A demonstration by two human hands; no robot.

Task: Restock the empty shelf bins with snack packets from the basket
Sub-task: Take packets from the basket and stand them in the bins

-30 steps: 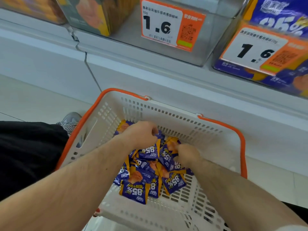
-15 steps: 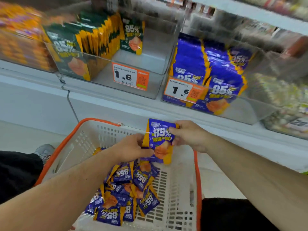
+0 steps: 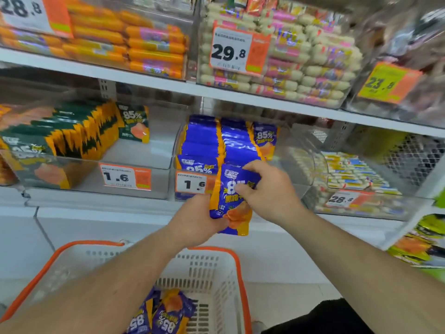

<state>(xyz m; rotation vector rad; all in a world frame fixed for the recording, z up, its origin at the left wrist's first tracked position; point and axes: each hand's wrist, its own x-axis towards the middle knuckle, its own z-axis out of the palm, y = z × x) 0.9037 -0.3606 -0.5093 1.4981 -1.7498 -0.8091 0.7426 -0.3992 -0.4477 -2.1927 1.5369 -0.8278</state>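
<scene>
A blue and orange snack packet [image 3: 230, 203] is held upright in front of the clear shelf bin [image 3: 289, 150] that holds rows of the same blue packets [image 3: 212, 143]. My left hand [image 3: 196, 220] grips the packet's lower edge. My right hand [image 3: 267, 189] pinches its upper right side. Below, the white basket with an orange rim [image 3: 224, 263] holds several more blue packets [image 3: 163, 314], partly hidden by my left forearm.
A bin of green packets [image 3: 72, 131] stands to the left, with bare floor in its right half. Sausage packs fill the upper shelf bins [image 3: 289, 59]. Another clear bin [image 3: 356, 174] sits to the right. Price tags [image 3: 126, 177] hang on the bin fronts.
Both hands have lifted the blue packet out of the basket and up to the front of the blue-packet bin. The view has tilted up to the shelves.
</scene>
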